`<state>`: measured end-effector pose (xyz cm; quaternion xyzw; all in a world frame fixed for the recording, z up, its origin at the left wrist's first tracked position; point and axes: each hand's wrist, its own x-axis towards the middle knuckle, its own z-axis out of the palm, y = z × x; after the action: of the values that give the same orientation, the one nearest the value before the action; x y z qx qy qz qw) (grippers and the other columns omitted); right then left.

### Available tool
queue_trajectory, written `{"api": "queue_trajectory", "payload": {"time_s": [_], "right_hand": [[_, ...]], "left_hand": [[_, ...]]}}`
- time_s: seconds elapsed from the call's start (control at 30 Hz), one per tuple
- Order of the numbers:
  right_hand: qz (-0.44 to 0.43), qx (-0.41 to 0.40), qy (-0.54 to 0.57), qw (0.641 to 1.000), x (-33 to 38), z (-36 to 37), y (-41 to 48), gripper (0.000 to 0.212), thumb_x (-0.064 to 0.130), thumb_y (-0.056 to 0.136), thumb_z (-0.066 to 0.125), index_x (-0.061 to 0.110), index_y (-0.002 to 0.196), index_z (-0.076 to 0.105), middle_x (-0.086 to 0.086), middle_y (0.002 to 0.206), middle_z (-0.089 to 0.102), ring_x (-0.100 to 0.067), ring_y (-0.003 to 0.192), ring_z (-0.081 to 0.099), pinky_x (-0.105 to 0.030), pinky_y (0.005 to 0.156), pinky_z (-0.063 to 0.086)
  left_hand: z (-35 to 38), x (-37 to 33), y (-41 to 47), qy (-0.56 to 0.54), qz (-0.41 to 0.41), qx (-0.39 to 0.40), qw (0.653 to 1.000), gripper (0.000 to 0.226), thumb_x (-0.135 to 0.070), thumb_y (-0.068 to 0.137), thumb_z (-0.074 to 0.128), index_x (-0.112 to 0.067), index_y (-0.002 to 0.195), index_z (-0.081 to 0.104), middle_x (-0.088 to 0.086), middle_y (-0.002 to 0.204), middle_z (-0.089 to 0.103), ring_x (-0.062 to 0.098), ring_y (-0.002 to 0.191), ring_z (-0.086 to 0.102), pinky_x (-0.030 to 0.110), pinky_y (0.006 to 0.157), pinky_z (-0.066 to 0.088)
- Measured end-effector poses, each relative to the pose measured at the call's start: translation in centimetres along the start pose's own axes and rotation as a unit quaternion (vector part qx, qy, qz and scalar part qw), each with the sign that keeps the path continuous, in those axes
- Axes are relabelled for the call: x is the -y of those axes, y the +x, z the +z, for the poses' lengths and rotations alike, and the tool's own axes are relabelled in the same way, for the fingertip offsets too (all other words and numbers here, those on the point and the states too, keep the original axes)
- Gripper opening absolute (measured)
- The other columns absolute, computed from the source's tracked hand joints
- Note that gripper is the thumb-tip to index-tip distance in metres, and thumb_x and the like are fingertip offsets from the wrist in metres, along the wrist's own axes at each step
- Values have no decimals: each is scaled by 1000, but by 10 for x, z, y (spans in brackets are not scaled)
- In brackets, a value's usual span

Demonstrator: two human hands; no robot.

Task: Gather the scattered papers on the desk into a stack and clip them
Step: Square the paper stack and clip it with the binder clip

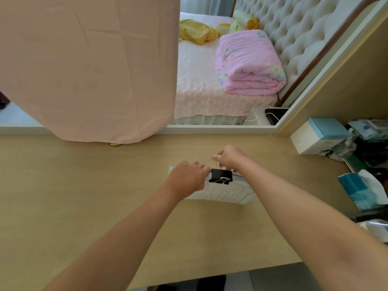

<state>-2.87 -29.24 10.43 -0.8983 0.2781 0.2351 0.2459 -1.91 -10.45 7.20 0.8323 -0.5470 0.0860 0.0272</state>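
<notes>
The table is a pale wood-grain top. A stack of papers rests on it, with a black binder clip clamped on the stack's far edge. Well to the left of the stack and behind it, a pink cloth hangs down to the tabletop, and a small gold-coloured object shows under its hem. To the right of the stack and behind it sits a white and blue box, with crumpled plastic bags farther right still. Directly right of the stack, well apart from it, lies a blue and white packet.
</notes>
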Motion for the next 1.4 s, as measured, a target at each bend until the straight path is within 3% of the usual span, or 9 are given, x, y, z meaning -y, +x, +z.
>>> {"api": "queue_trajectory", "payload": {"time_s": [0.2,0.33,0.47,0.57,0.77,1.03,1.17,1.23,1.4], "right_hand": [[-28,84,-42,995,-12,8,4,46,51,88,63,19,120,70,3,116,69,-21,109,63,-35,93,51],[-131,122,40,983,-10,-16,-18,68,85,69,54,33,108,73,11,110,70,-12,107,63,-38,99,47],[-193,206,10,959,-16,-30,-42,59,76,60,73,35,102,72,18,91,68,-8,90,63,-33,88,49],[-196,163,-6,967,-16,-25,-51,62,66,57,82,35,108,68,13,96,67,-22,94,64,-40,86,52],[-201,36,-222,953,-9,-7,-62,122,74,41,84,33,144,33,8,132,51,-18,120,50,-38,102,41],[-257,-293,-266,881,-39,45,-37,114,65,49,86,28,139,28,-9,135,48,-29,112,55,-44,95,42],[-281,-274,-268,880,-42,23,-26,121,58,60,84,26,151,12,-11,153,24,-33,143,24,-56,117,15],[-253,-259,-223,905,-52,13,-25,116,51,69,82,30,153,4,-9,159,10,-32,149,7,-55,120,1],[-62,-370,218,901,-78,27,-38,110,48,71,81,24,154,13,-8,160,15,-27,147,14,-49,118,20]], "left_hand": [[-2,-1,-1,2,3,-9,1000,16,-18,63,69,-18,69,55,-6,55,53,16,46,46,24,41,30],[-1,6,4,-17,-14,-8,1000,19,-19,65,70,-14,82,63,-5,58,57,16,48,51,25,42,33],[-5,12,11,-35,-15,5,999,17,-23,67,71,-17,76,58,-5,58,57,16,49,52,24,41,35],[-6,14,13,-39,-8,9,999,17,-22,67,71,-16,75,57,-4,59,58,17,49,53,23,42,30],[-1,16,20,-60,-30,0,998,17,-21,74,64,-15,90,62,-4,72,64,18,61,59,26,48,30],[1,15,21,-63,-47,27,997,15,-24,72,65,-17,85,61,-6,62,58,16,51,52,28,42,37],[-9,17,26,-85,-101,68,989,13,-27,81,55,-18,90,55,-4,74,59,19,63,52,29,51,34],[-14,17,28,-100,-124,81,984,12,-26,82,55,-20,93,55,-5,72,56,19,63,51,29,51,29],[-31,34,31,-217,-255,135,933,22,-32,84,59,-26,105,59,-5,79,61,18,69,56,30,56,39]]}}
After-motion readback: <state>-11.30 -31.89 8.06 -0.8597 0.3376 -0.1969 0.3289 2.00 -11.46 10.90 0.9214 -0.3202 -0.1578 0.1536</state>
